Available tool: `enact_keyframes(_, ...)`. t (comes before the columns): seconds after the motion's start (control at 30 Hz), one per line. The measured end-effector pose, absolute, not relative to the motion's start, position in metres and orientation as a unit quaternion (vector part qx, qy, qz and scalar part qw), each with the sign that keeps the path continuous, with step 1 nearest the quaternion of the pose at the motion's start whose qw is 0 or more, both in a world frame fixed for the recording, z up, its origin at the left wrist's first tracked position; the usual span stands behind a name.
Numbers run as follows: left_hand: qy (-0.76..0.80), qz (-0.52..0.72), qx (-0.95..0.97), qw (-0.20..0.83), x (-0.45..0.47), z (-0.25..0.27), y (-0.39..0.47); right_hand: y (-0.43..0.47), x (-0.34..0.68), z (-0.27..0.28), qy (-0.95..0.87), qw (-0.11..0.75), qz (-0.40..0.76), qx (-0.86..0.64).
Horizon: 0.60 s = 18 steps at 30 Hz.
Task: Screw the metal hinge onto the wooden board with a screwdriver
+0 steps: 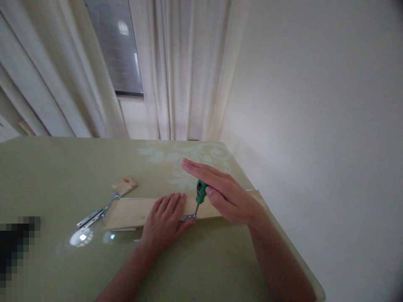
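Note:
My left hand lies across a long pale wooden board. Its fingers reach the far edge, and its thumb stretches along the near edge beside a small metal hinge plate. Over the handle of a green and black screwdriver rests my right hand, with fingers extended across the top and the thumb against the handle's side. The screwdriver stands nearly upright, slightly tilted, its tip at the right end of the hinge plate. Whether a screw sits under the tip is too small to tell.
Left of the board lie several metal strips, small screws and a small wooden piece. The glossy green table has its right edge by a white wall. Curtains hang behind. A dark pixelated shape is at lower left.

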State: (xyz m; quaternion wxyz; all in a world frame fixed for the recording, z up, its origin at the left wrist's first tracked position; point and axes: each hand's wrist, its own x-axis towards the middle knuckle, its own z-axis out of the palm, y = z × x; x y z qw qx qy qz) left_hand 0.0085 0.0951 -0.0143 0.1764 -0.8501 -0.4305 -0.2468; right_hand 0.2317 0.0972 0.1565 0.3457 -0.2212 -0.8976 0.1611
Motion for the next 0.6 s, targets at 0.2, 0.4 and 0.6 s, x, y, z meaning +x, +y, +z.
enact_keyframes(0.2,-0.436,-0.240,-0.849,0.175,0.009,-0.015,0.096,0.110,0.233,0.141,-0.898,0.364,0.151,-0.196)
enact_keyframes(0.4,-0.443,-0.233,-0.851,0.160,0.010,-0.015,0.095,0.117,0.228,0.132,-0.870,0.444,-0.035,-0.211)
enact_keyframes(0.6,-0.448,-0.237,-0.849,0.151,0.011,-0.015,0.094,0.111,0.240,0.147,-0.859,0.335,0.352,-0.163)
